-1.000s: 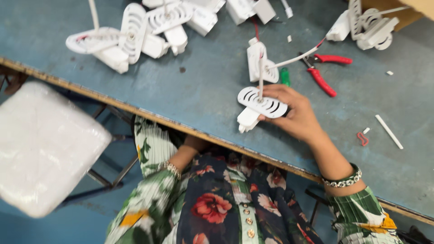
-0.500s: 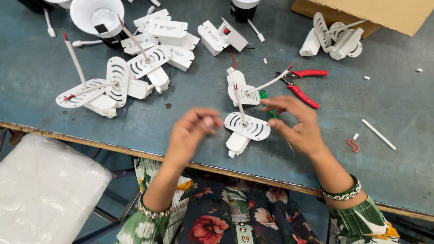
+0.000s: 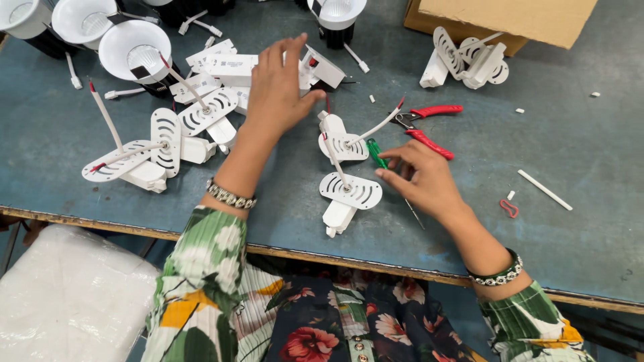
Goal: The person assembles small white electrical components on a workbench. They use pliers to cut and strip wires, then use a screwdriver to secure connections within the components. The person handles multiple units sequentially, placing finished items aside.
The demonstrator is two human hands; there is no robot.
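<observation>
The white oval vented plastic plate with a boxy white housing under it and a thin white wire standing up from its middle (image 3: 350, 192) lies flat on the blue-grey worktable (image 3: 577, 221), near the front edge and free of both hands. Half a second ago both hands were closed in on it, the plate lifted between the fingertips; now it is set down, so the work on this unit looks paused or finished, as a judgement. The right hand (image 3: 424, 178) rests just beside the plate's right end, fingers loosely curled and pinching a small green-handled screwdriver (image 3: 377, 154), whose thin shaft runs out under the palm. The left hand (image 3: 278, 84) has gone up and away to the heap of flat white rectangular driver boxes (image 3: 225, 66), fingers spread and open, touching the pile but not yet closed on anything that can be made out. Just above the set-down plate lies a second, similar white vented unit (image 3: 341, 142), and beyond it red-handled cutting pliers (image 3: 429, 127). Further left lie more finished vented units (image 3: 144, 155); round white downlight housings (image 3: 133, 48) stand along the far edge, and a brown cardboard box (image 3: 506, 20) sits at the top right.
</observation>
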